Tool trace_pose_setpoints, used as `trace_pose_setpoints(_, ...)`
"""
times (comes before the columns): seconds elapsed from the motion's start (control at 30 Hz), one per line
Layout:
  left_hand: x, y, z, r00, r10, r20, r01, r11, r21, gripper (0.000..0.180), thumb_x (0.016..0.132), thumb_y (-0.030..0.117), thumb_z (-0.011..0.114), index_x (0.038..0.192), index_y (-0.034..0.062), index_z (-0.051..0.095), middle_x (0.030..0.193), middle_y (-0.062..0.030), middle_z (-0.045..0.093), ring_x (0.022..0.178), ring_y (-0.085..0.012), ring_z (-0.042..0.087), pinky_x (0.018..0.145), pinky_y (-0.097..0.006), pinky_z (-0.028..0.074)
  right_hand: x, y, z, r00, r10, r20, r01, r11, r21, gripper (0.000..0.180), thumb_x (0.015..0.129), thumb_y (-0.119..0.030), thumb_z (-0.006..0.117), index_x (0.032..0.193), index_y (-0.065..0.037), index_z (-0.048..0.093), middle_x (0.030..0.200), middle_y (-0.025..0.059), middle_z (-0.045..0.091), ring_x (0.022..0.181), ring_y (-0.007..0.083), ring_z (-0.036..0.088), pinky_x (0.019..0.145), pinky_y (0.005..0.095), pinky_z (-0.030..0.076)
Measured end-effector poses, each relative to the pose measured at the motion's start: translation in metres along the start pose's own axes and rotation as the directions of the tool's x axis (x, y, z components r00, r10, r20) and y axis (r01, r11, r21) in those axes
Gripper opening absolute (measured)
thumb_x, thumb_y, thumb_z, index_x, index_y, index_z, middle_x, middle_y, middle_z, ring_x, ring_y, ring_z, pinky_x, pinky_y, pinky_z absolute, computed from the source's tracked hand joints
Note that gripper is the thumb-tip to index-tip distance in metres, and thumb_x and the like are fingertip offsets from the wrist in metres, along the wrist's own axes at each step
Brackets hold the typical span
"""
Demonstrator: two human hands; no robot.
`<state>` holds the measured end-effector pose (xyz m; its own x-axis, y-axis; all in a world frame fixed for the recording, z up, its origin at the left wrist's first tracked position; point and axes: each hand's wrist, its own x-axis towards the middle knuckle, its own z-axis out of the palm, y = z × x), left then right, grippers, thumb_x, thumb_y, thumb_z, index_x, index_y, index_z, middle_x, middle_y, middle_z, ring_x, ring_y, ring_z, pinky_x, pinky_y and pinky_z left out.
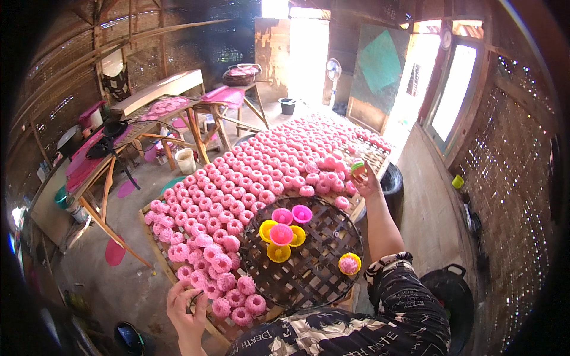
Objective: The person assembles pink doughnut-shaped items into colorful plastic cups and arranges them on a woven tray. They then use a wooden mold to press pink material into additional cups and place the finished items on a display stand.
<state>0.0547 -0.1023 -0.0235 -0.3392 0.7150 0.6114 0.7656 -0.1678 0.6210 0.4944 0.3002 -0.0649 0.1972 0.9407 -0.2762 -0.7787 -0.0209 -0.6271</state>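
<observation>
My right hand (pixel 369 183) is raised over the right side of the rack and grips a small green mould (pixel 358 169). At the near left edge, my left hand (pixel 185 311) has its fingers half bent and apart, close to the pink ring-shaped pieces (pixel 221 307); nothing shows in it. Between my arms lies a round dark woven tray (pixel 323 237). On it sit several yellow moulds (pixel 278 253) and pink moulds (pixel 301 213) in a cluster. Another yellow mould (pixel 350 263), filled with pink strands, rests at the tray's right edge.
Rows of pink rings cover a long slatted rack (pixel 155 240) running away from me. Wooden tables (pixel 107 172) stand on the left with a white bucket (pixel 185 161) beside them. A black tub (pixel 448 296) is at my right. A standing fan (pixel 333 70) is near the doorway.
</observation>
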Motion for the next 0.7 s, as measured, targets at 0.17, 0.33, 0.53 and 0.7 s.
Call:
trace_pose_setpoints(0.17,-0.007,0.003,-0.006,0.999,-0.04,-0.034,0.041,0.999,0.025,0.018,0.071,0.015,0.072,0.08,0.0048,0.061,0.1,-0.0132,0.059,0.091,-0.0292,0.056,0.079,-0.038,0.045,0.086,0.012,-0.022,0.937,-0.337,-0.09,0.303,0.915,-0.264,0.037,0.074,-0.035,0.07,0.097,-0.01,0.055,0.091,0.0079,0.058,0.07,0.025,0.058,0.055,0.0367,0.05)
trace_pose_setpoints(0.33,-0.016,0.008,-0.008,0.993,-0.108,-0.04,0.111,0.992,0.068,0.02,0.072,0.018,0.072,0.08,0.0029,0.06,0.1,-0.0144,0.059,0.093,-0.0293,0.056,0.081,-0.039,0.045,0.115,0.028,-0.033,0.687,-0.669,0.284,0.341,-0.049,-0.939,0.06,0.07,-0.047,0.07,0.111,-0.008,0.05,0.107,0.0169,0.055,0.098,0.0349,0.051,0.082,0.0405,0.044)
trace_pose_setpoints(0.53,-0.02,0.014,-0.013,0.99,-0.134,-0.051,0.139,0.986,0.091,0.021,0.073,0.019,0.071,0.08,0.0025,0.06,0.1,-0.0145,0.059,0.094,-0.029,0.057,0.082,-0.038,0.045,0.094,0.029,-0.015,0.657,-0.647,0.388,0.329,-0.217,-0.919,0.083,0.068,-0.053,0.067,0.125,0.002,0.041,0.128,0.0238,0.041,0.121,0.0385,0.034,0.106,0.047,0.021)
trace_pose_setpoints(0.7,-0.016,0.013,-0.016,0.993,-0.118,-0.029,0.12,0.985,0.124,0.019,0.072,0.017,0.071,0.081,0.0043,0.061,0.099,-0.0127,0.059,0.092,-0.0295,0.057,0.086,-0.04,0.043,0.031,0.001,0.015,0.68,-0.662,0.315,0.582,0.227,-0.781,0.075,0.073,-0.042,0.07,0.126,0.001,0.039,0.118,0.017,0.045,0.105,0.0264,0.048,0.088,0.0359,0.04)
